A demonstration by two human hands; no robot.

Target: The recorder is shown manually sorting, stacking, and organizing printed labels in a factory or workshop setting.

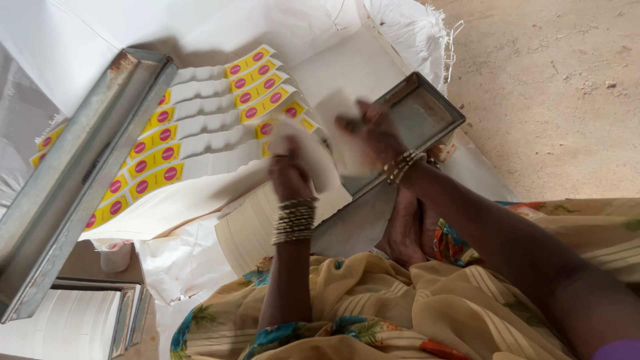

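Nearest the camera, your draped garment (400, 307) of soft yellow cloth with floral print fills the lower frame from 5 to 7 o'clock, and one bare foot (403, 230) shows against it. Your left hand (290, 170), bangles at the wrist, is closed lightly on a thin white paper sheet (313, 157) near centre; your right hand (373, 133), at about 1 o'clock of centre, pinches another white paper piece (337, 110), though motion blur hides exactly how far the fingers close. Keep each pinch light and at the paper's edge, so that the limp sheet neither creases nor drags its neighbours. Just below your left hand lies a stack of white paper (247, 230), its edges fine and layered. At 10 o'clock, overlapping rows of white strips with yellow ends and pink round dots (200, 120) are fanned like shingles on a white woven sack (200, 27) with frayed edges. A shallow grey metal tray (433, 110), dull and rectangular, sits under your right hand; a long rusted metal tray (73, 173) slants across 9 o'clock. Bare sandy ground (560, 87) lies at 2 o'clock.
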